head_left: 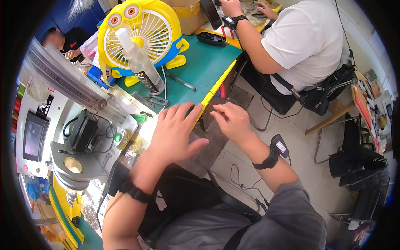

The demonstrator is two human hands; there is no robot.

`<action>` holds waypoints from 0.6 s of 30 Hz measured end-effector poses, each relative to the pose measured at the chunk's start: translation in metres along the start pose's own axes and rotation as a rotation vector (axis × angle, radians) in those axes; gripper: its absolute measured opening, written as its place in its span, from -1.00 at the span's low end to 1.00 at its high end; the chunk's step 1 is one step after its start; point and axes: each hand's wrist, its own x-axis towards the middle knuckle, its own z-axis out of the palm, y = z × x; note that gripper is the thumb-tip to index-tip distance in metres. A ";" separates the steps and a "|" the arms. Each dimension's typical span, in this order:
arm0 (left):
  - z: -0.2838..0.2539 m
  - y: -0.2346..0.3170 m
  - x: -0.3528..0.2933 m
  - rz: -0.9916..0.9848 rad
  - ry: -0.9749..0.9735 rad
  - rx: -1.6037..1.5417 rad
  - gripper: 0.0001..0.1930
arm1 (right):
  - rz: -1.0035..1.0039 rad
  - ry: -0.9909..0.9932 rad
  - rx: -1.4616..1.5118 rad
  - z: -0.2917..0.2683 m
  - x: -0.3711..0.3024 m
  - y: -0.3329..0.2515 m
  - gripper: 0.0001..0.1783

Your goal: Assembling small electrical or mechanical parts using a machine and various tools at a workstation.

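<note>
My left hand [173, 133] is open, palm down with fingers spread, at the near edge of the green work table [189, 68]. Nothing shows in its grip. My right hand [232, 121] is raised to the right of the yellow-edged table side, its thumb and forefinger pinched together; whatever is between them, if anything, is too small to see. Beyond my left fingers lie a metal clip-like piece [159, 101] and a dark pen [181, 82]. A clear bottle [143, 68] with a white top stands in front of a yellow and blue cartoon fan [166, 41].
At left stands a machine with a small screen [34, 135], a vertical ruled column [66, 73] and a green-lit button [118, 137]. A co-worker in a white shirt [306, 35] sits at upper right; another person is at far left. Loose cables [246, 187] cross the tiled floor.
</note>
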 end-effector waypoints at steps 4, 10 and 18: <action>0.005 -0.003 0.007 0.005 0.030 0.066 -0.14 | 0.059 -0.018 0.075 0.005 -0.003 -0.008 -0.87; 0.007 -0.004 0.009 0.011 0.039 0.073 -0.14 | 0.155 -0.014 0.109 0.021 -0.002 -0.003 -0.90; 0.005 0.000 0.011 0.005 0.020 0.105 -0.12 | 0.072 0.054 0.091 0.025 -0.001 0.000 -0.91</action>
